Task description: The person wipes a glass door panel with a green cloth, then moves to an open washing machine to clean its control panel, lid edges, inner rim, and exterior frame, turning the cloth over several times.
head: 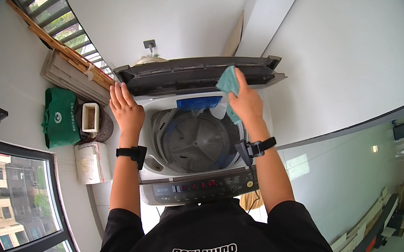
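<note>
A top-loading washing machine (pixel 137 174) stands before me with its dark folding lid (pixel 195 71) raised. Inside the opening I see the grey drum (pixel 197 143) and a blue plastic piece (pixel 198 102) at its back rim. My right hand (pixel 247 103) grips a teal cloth (pixel 229 80) against the lid's right part, and some of the cloth hangs below the fingers. My left hand (pixel 124 109) is at the lid's left end, fingers extended and close together, touching its edge. The control panel (pixel 199 189) nearest me has lit red digits.
Left of the machine are a green bag (pixel 61 118), a white rectangular planter (pixel 91 117), a white bundle (pixel 92 163) and stacked boards (pixel 74 74). Behind the lid a plug sits in a wall socket (pixel 149 43). A glass panel (pixel 320 186) lies to the right.
</note>
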A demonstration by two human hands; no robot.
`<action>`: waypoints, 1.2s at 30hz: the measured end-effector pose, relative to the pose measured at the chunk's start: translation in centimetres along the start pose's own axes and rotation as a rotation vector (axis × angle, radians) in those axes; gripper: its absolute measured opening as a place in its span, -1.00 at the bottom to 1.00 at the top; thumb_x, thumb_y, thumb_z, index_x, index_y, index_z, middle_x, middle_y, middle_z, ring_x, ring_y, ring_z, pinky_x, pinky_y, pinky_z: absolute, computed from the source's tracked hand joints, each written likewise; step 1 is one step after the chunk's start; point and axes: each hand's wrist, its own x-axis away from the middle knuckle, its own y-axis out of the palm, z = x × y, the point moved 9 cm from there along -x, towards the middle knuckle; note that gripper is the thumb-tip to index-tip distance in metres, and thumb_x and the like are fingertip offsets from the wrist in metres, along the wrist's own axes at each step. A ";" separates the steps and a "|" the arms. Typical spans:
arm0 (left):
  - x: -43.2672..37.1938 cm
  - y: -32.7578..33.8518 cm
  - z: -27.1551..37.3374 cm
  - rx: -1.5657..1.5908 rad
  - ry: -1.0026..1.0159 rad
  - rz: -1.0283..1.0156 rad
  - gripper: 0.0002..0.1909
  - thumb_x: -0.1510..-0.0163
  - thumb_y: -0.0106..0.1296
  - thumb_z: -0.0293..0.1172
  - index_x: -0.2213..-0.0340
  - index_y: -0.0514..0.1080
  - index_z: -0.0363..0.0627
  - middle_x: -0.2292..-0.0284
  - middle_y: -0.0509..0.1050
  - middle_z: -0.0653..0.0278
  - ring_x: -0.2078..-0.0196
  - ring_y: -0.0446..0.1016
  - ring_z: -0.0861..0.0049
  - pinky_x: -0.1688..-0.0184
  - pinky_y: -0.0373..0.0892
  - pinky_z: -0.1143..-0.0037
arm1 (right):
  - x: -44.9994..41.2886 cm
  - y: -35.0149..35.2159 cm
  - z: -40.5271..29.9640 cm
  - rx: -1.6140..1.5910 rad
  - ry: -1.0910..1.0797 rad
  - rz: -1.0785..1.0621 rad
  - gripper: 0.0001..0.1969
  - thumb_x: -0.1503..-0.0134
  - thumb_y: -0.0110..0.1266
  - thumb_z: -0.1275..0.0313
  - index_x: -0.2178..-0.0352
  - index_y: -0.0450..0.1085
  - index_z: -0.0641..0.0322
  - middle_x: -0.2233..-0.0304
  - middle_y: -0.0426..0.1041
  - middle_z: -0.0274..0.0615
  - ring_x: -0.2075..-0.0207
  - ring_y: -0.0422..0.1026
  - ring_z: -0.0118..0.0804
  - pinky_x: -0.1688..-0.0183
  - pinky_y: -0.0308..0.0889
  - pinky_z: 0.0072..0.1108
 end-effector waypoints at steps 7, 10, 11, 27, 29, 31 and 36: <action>0.3 -0.4 0.5 -0.014 -0.022 -0.021 -0.18 0.29 -0.09 -0.56 -0.11 0.00 -0.39 -0.12 0.09 -0.09 -0.22 0.01 -0.01 -0.18 0.06 0.20 | -1.6 -3.9 9.4 -0.018 0.280 0.154 -0.26 0.01 0.04 0.28 -0.20 -0.08 -0.30 0.40 0.51 0.03 0.37 0.49 0.07 0.32 0.40 -0.24; 0.3 0.1 0.5 -0.002 -0.032 -0.015 -0.18 0.29 -0.09 -0.56 -0.11 -0.02 -0.40 -0.12 0.09 -0.10 -0.22 0.01 -0.04 -0.18 0.06 0.20 | -1.1 -3.5 6.6 0.130 0.338 0.141 -0.24 0.01 0.06 0.28 -0.21 -0.09 -0.18 0.37 0.50 -0.01 0.33 0.50 0.03 0.31 0.41 -0.26; 0.4 0.0 0.5 0.013 -0.034 -0.009 -0.18 0.29 -0.09 -0.56 -0.11 -0.02 -0.41 -0.12 0.09 -0.10 -0.22 0.01 -0.06 -0.19 0.05 0.19 | -1.0 -3.8 6.5 0.131 0.339 0.144 -0.24 0.01 0.06 0.28 -0.21 -0.09 -0.18 0.37 0.50 -0.01 0.33 0.50 0.03 0.31 0.41 -0.26; 1.8 -0.7 1.2 0.019 0.026 0.119 -0.26 0.23 -0.15 -0.62 -0.06 -0.06 -0.52 -0.09 0.05 -0.23 -0.17 0.01 -0.20 -0.19 0.05 0.09 | 1.2 -4.3 7.5 0.207 0.212 0.011 -0.25 0.01 0.07 0.26 -0.22 -0.07 -0.19 0.43 0.50 -0.05 0.37 0.49 -0.01 0.33 0.40 -0.28; 2.2 -0.7 0.9 0.011 0.025 0.099 -0.26 0.23 -0.15 -0.62 -0.06 -0.05 -0.53 -0.09 0.05 -0.23 -0.18 0.01 -0.19 -0.18 0.05 0.09 | 1.3 -4.1 7.4 0.182 0.196 0.034 -0.24 0.00 0.07 0.26 -0.22 -0.08 -0.18 0.42 0.50 -0.03 0.36 0.49 0.01 0.32 0.40 -0.27; 2.3 -0.6 0.8 0.041 0.038 0.093 -0.23 0.26 -0.13 -0.61 -0.07 -0.04 -0.49 -0.10 0.06 -0.22 -0.19 -0.01 -0.14 -0.18 0.05 0.12 | 1.6 -4.3 8.3 0.121 0.219 0.029 -0.24 0.00 0.06 0.25 -0.22 -0.10 -0.20 0.38 0.50 0.01 0.34 0.49 0.07 0.29 0.40 -0.23; 1.1 -0.3 0.6 0.089 0.098 -0.051 -0.11 0.30 0.01 -0.51 -0.09 -0.09 -0.52 -0.10 0.02 -0.26 -0.20 -0.07 -0.22 -0.24 -0.06 0.11 | 1.0 -4.6 11.6 0.037 0.274 0.059 -0.24 0.00 0.04 0.26 -0.22 -0.12 -0.27 0.36 0.50 0.05 0.32 0.48 0.11 0.27 0.40 -0.22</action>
